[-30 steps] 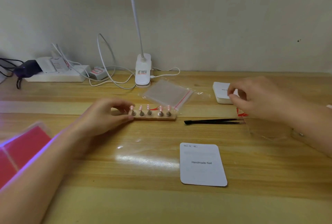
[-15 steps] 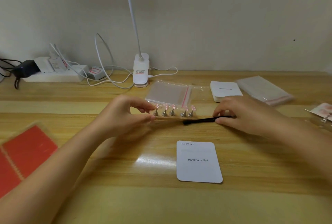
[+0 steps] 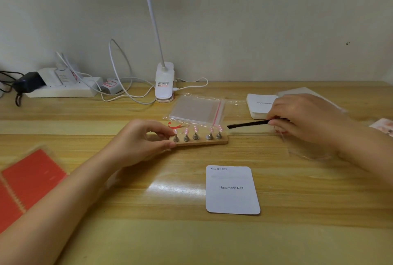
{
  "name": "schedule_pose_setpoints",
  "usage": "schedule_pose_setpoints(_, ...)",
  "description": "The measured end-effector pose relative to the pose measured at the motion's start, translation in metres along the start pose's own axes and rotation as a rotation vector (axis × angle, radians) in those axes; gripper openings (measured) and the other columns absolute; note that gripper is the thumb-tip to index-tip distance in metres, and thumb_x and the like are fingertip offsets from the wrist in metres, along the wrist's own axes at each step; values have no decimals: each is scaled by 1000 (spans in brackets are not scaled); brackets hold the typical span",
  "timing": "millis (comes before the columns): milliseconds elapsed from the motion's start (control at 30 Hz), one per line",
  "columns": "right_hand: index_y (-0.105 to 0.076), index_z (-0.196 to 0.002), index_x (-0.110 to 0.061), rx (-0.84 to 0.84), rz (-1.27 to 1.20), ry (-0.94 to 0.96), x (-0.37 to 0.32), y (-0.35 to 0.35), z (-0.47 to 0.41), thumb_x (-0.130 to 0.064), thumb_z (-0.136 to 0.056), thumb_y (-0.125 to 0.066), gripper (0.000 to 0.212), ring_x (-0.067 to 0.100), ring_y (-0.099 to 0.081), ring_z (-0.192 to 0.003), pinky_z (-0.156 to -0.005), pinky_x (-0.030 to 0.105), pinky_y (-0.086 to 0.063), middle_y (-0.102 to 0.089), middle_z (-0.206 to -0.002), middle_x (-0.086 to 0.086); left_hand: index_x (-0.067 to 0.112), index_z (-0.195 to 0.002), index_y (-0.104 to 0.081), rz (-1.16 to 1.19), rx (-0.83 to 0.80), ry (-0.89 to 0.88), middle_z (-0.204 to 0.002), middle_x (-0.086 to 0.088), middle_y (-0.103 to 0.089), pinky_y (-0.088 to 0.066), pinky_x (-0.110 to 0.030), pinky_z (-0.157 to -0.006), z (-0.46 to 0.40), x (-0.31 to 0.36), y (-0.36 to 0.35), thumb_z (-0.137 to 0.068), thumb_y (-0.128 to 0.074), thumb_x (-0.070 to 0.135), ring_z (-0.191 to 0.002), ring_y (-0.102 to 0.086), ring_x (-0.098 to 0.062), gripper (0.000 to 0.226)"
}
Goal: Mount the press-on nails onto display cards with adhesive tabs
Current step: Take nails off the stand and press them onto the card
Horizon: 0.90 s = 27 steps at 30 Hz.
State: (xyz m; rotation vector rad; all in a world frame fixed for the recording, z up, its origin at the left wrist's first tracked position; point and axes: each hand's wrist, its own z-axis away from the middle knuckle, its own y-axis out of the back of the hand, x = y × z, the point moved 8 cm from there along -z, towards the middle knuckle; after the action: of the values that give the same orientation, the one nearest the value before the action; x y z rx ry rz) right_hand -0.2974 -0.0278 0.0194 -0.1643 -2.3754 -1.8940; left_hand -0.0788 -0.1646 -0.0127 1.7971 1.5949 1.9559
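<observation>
Beside the display card point(image 3: 232, 190), nothing is mounted yet: its white face is bare and work has barely begun.

Beyond the card, five pink press-on nails point(image 3: 196, 130) sit on metal pegs on a wooden holder point(image 3: 202, 140), whose left end the left hand point(image 3: 142, 139) pinches between thumb and fingers. Beyond the card and to its right, the right hand point(image 3: 302, 120) has closed its fingers around black tweezers point(image 3: 247, 124), lifted from where they lay half a second ago; their tips point at the holder, which now sits back on the table.
</observation>
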Motion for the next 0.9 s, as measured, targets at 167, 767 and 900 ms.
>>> schedule_pose_setpoints(167,-69,-98,-21,59,-133,-40,-11,-5,-9,-31,-91,-53,20,2,-41,-79,-65,22,-28,-55,-86,-15,28,-86,-68,-58,-39,-49,-84,14,-64,-41,-4,-72,-6,13,-14,-69,-77,17,-80,-58,4,23)
schedule_pose_setpoints(767,-69,-106,-23,16,-448,-137,-14,-22,-9,-27,-92,-52,23,12,-52,-86,-81,35,-43,-63,-98,-1,37,-93,-55,-192,-129,-50,-91,17,-54,-37,-33,-92,-15,41,-50,-75,-70,39,-87,-50,-2,23)
schedule_pose_setpoints(900,-71,-97,-23,207,-538,-172,-8,5,4,-28,-87,-54,21,5,-52,-74,-69,27,-42,-59,-82,-14,32,-111,-53,-142,-80,-162,-98,18,-54,-43,-21,-82,-22,68,-53,-72,-69,41,-94,-53,-5,43)
